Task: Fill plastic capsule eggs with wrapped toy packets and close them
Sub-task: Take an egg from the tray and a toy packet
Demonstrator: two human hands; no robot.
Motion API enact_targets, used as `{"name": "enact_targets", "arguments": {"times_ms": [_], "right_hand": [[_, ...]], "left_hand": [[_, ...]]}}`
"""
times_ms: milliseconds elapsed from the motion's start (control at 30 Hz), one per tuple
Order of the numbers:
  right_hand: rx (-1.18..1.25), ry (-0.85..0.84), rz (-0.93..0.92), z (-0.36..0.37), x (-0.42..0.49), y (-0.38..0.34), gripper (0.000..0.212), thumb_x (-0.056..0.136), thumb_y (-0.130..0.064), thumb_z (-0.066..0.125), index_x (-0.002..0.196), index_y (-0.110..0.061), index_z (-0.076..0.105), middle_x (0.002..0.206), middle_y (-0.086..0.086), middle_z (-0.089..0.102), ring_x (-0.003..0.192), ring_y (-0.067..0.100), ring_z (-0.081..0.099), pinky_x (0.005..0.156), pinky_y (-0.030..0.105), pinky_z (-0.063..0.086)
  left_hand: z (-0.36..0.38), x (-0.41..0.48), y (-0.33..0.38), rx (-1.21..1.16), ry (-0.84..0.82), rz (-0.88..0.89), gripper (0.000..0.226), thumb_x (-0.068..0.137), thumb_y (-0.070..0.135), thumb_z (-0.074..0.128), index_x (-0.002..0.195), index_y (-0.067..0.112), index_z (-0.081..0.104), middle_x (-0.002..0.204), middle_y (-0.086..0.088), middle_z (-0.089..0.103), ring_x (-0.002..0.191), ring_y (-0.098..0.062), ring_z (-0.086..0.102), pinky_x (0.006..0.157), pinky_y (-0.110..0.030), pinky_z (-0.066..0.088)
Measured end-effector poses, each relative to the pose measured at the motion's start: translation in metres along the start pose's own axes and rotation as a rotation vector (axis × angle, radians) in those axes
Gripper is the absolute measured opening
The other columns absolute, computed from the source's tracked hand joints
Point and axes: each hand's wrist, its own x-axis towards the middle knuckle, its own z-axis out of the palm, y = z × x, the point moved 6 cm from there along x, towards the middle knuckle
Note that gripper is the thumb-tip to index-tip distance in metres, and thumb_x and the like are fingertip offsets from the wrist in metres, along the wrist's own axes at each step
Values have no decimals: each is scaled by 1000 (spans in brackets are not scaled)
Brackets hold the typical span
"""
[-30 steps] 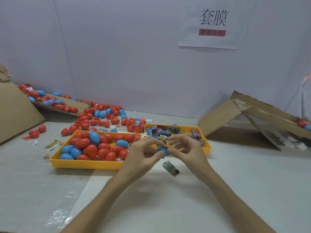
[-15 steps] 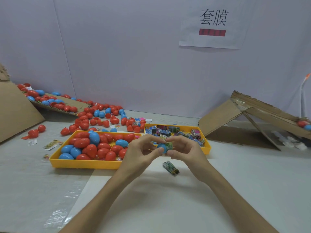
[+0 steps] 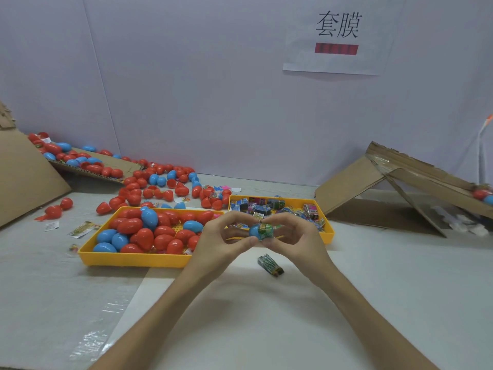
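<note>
Above the table's middle, my left hand (image 3: 223,236) and my right hand (image 3: 294,233) meet and together pinch a blue capsule egg half (image 3: 255,231) with a green wrapped toy packet (image 3: 266,230) sticking out of its open side. The left fingertips grip the blue shell, the right fingertips grip the packet end. A second wrapped packet (image 3: 270,265) lies on the table just below my hands. A yellow tray (image 3: 128,259) of red and blue eggs sits to the left, and a yellow tray (image 3: 329,231) of packets lies behind my hands.
Several loose red and blue eggs (image 3: 160,185) are scattered behind the trays and on a cardboard sheet (image 3: 88,166) at the left. A folded cardboard box (image 3: 386,188) stands at the right. Flat wrappers (image 3: 82,228) lie left of the egg tray.
Both hands rose slightly and moved away from me with the egg half. The green packet now shows more plainly in the shell's open side.
</note>
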Motion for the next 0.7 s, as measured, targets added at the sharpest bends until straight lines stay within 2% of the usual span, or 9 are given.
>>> {"name": "enact_targets", "arguments": {"times_ms": [100,267,333,433,567,700], "right_hand": [[-70,23,-37,0,0,-1,33,80,-5,83,107,-23,73,103,-4,75,89,21,74,77,42,62],[-135,24,-86,3,-1,-2,38,78,-14,85,105,-36,71,103,-8,74,87,20,73,71,38,62],[-160,33,-101,4,-2,-3,38,77,-19,86,105,-39,71,101,-9,74,85,19,72,69,35,61],[-188,50,-124,4,-3,-5,37,78,-18,86,104,-40,71,100,-10,74,83,18,72,68,32,61],[-283,71,-180,4,-4,-8,39,80,-6,82,109,-30,72,101,-10,73,82,15,71,65,25,57],[-367,87,-260,6,-6,-12,41,79,4,79,110,-22,73,101,-8,71,79,12,67,63,26,55]], "left_hand": [[-1,1,-2,-42,6,-24,30,82,-2,79,100,21,73,102,7,75,92,-18,76,74,-25,59],[0,2,-5,-87,1,-56,30,83,-8,76,103,14,71,102,2,76,94,-20,76,79,-28,60],[0,2,-6,-87,-15,-64,27,85,-3,76,104,16,72,103,1,76,94,-21,75,82,-32,60],[-1,1,-6,-99,-2,-75,19,84,17,75,102,20,74,103,0,76,95,-21,75,85,-36,61],[-1,1,-5,-89,-8,-101,21,85,29,78,104,22,73,103,4,76,96,-17,74,79,-32,61],[0,2,-6,-86,-18,-121,28,80,30,79,106,21,72,102,5,75,92,-16,74,73,-25,57]]}}
